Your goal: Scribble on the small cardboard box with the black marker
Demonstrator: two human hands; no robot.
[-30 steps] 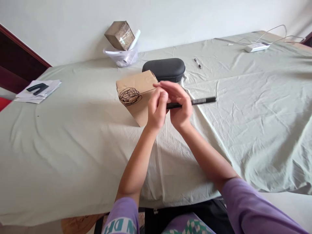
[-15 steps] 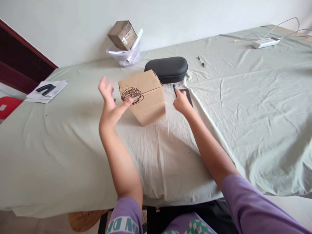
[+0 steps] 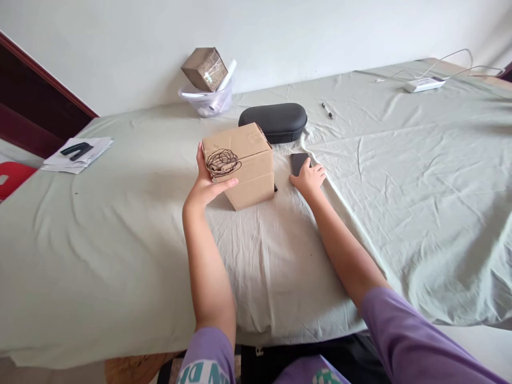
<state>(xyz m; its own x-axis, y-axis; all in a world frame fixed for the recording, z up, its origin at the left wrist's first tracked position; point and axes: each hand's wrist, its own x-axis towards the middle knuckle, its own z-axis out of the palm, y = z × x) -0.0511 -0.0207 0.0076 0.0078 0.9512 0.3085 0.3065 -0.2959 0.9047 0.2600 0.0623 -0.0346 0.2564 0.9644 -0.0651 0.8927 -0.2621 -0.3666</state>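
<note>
A brown cardboard box (image 3: 252,178) stands on the cloth in front of me, with a tangle of thin black cord (image 3: 223,162) at its upper left. My left hand (image 3: 206,184) is against the box's left side, its thumb across the front and its fingers at the left edge, partly hidden. To the right of the box lies a dark flat rectangular object (image 3: 298,161). My right hand (image 3: 310,178) is over its near right part, fingers spread, thumb out to the left. A small black tip (image 3: 276,188) shows beside the box's lower right edge; the rest is hidden.
Behind the box lies a black zip case (image 3: 274,121), with a pen (image 3: 327,111) to its right. A clear plastic tub (image 3: 210,104) bears a smaller box (image 3: 205,69). Papers with a black stapler-like object (image 3: 78,151) lie left; a power strip (image 3: 424,84) is far right.
My left hand has moved right onto the box. My right hand no longer holds the small black stick-like object; its fingers have spread over the flat dark object. A black tip now shows beside the box.
</note>
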